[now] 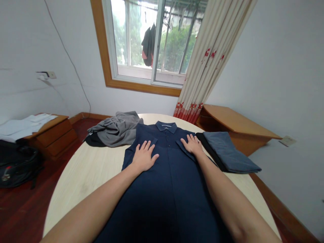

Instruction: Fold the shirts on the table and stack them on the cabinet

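Observation:
A navy short-sleeved collared shirt [162, 175] lies front side up on a round pale wooden table [83, 175], its collar toward the window. Both of its sleeves are turned inward over the chest. My left hand [144, 156] rests flat on the left sleeve and the cloth beside it, fingers spread. On the other side, my right hand [192, 144] lies open on the right sleeve near the shoulder. Neither hand grips the fabric. The lower part of the shirt is dark and runs out of view toward me.
A crumpled grey garment [120, 130] lies at the table's back left. Folded dark grey and black clothes [229, 152] sit at the right edge. Beyond stand a wooden desk [235, 118], a patterned curtain [212, 57] and a window; a black bag [19, 163] is on the left.

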